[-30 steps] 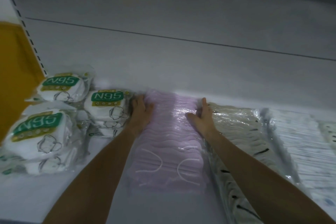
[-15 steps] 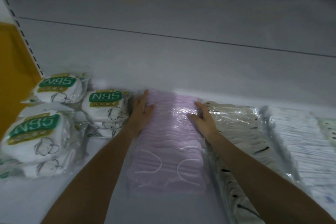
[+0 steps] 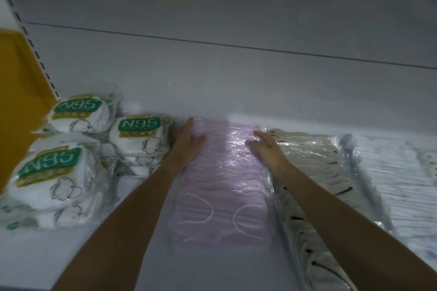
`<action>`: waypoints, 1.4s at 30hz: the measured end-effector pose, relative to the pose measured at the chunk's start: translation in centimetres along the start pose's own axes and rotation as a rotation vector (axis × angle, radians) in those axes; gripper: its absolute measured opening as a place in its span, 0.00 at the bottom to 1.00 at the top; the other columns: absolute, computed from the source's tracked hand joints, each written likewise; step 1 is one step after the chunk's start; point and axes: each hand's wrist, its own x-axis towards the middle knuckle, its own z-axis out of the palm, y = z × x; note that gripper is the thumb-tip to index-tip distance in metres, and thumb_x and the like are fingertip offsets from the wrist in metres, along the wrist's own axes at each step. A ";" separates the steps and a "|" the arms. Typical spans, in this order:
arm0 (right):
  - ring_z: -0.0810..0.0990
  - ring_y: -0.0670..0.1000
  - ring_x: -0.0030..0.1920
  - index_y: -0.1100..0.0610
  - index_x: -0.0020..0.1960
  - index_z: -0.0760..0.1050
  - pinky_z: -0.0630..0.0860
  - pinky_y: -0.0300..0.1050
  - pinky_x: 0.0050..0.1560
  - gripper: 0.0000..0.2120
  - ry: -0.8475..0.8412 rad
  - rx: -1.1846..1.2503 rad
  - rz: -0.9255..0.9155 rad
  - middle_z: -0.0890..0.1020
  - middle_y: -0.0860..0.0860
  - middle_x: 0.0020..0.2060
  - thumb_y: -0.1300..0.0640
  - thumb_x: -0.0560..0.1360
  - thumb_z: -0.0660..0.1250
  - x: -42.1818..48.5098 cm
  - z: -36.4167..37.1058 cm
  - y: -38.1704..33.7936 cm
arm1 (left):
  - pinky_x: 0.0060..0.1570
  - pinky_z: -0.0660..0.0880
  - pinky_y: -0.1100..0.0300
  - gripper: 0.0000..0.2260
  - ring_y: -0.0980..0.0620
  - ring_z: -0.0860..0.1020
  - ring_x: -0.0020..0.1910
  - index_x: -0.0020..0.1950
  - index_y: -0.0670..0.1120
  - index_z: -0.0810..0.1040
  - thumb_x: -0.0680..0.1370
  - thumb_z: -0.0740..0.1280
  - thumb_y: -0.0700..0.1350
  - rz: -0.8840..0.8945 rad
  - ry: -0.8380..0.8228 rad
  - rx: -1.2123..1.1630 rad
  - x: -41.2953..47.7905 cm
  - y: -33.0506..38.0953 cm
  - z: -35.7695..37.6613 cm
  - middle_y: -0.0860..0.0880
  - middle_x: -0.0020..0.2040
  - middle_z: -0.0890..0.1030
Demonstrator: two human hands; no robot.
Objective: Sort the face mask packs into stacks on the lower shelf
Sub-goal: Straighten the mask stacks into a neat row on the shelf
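A long clear pack of pink face masks (image 3: pixel 222 186) lies on the white lower shelf (image 3: pixel 118 257), running from the back wall toward me. My left hand (image 3: pixel 188 143) rests flat along the pack's far left edge, fingers straight. My right hand (image 3: pixel 266 149) lies on its far right edge with fingers stretched forward. To the right lies a cream mask pack (image 3: pixel 309 172), then a white mask pack (image 3: pixel 399 182). White N95 mask packs (image 3: pixel 137 139) with green labels are piled on the left.
A yellow side panel (image 3: pixel 16 82) and a slotted shelf upright (image 3: pixel 30 40) close off the left. The grey back wall (image 3: pixel 212 73) rises just behind the packs. Bare shelf lies in front of the pink pack.
Both hands have uncurled from gripping the pink pack's far end and now lie flatter on it. The pack has barely shifted.
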 end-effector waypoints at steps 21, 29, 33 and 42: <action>0.61 0.62 0.72 0.65 0.72 0.60 0.61 0.60 0.71 0.30 -0.013 -0.357 -0.006 0.60 0.62 0.73 0.52 0.76 0.66 -1.8 0.8 -1.9 | 0.70 0.55 0.49 0.28 0.41 0.52 0.74 0.77 0.48 0.51 0.80 0.59 0.51 -0.074 -0.052 0.401 -1.3 1.4 0.6 0.41 0.76 0.49; 0.45 0.53 0.76 0.53 0.77 0.49 0.41 0.48 0.74 0.48 -0.180 -1.113 -0.212 0.48 0.53 0.77 0.25 0.67 0.31 -3.5 2.0 0.4 | 0.72 0.52 0.47 0.22 0.38 0.52 0.74 0.75 0.46 0.59 0.81 0.53 0.50 0.102 0.070 0.838 -3.8 0.1 2.0 0.42 0.77 0.52; 0.41 0.55 0.76 0.48 0.77 0.47 0.39 0.51 0.74 0.59 -0.093 -1.146 -0.217 0.44 0.54 0.77 0.22 0.52 0.23 -3.1 1.8 1.0 | 0.72 0.51 0.48 0.22 0.41 0.51 0.75 0.76 0.47 0.55 0.82 0.51 0.48 0.133 0.023 0.954 -4.0 -0.1 2.0 0.43 0.77 0.50; 0.43 0.57 0.76 0.49 0.76 0.45 0.40 0.52 0.73 0.57 -0.087 -1.186 -0.342 0.44 0.54 0.76 0.25 0.55 0.15 -5.2 1.5 2.5 | 0.69 0.56 0.39 0.35 0.41 0.60 0.74 0.75 0.46 0.62 0.77 0.32 0.59 0.249 -0.156 1.025 -5.5 -0.3 2.7 0.44 0.75 0.61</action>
